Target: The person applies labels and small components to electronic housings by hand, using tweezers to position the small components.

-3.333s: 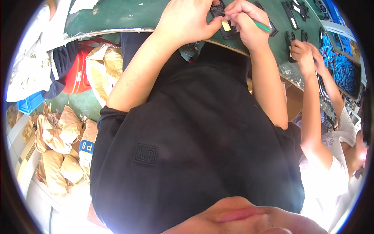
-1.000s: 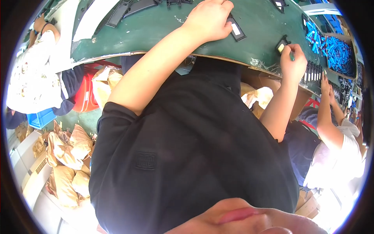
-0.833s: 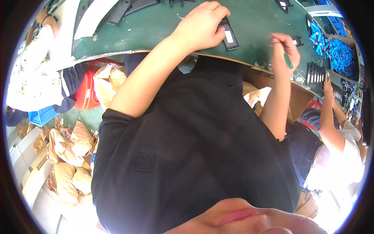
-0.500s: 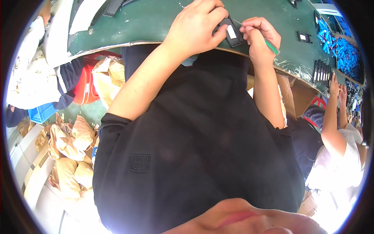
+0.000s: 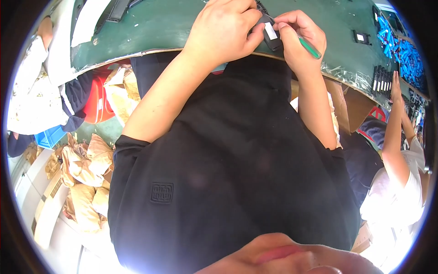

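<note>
Green tabletop (image 5: 340, 55), box (image 5: 420, 94) of blue pieces (image 5: 410, 59), black part (image 5: 273, 41)

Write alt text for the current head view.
A person's left hand holds a black part with a white label at a green table, while the right hand holds a green-handled tool close to it. Blue pieces lie at far right, near a co-worker's hand.

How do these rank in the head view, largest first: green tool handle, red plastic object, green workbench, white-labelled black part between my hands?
1. Green workbench
2. Red plastic object, partly covered
3. White-labelled black part, partly covered
4. Green tool handle

This ranks visible area only; differing nearness leaves true sizes unsure.
</note>
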Demonstrator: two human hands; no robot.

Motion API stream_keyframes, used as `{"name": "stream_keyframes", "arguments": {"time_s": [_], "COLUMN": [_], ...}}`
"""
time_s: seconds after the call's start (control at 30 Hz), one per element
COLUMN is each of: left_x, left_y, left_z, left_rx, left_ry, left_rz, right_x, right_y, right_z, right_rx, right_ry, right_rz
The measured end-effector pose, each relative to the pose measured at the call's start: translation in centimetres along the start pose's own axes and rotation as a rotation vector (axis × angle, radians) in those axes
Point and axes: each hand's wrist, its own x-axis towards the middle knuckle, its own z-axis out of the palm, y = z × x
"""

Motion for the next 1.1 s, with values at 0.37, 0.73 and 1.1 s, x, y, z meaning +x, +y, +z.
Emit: {"name": "stream_keyframes", "arguments": {"time_s": [0.37, 0.73, 1.1], "left_x": [0.3, -0.4, 0.4], "left_y": [0.5, -0.2, 0.5], "left_z": [-0.7, 0.5, -0.8], "left_rx": [-0.051, 0.027, -0.023], "left_ry": [0.054, 0.087, 0.043], "left_rz": [0.014, -0.025, 0.038], "right_x": [0.1, 0.1, 0.5], "right_y": [0.0, 0.1, 0.2], "right_z": [-0.1, -0.2, -0.3], "right_rx": [0.004, 0.025, 0.027], "right_ry": [-0.024, -0.043, -0.081], "right_rz": [-0.028, -0.053, -0.06]}}
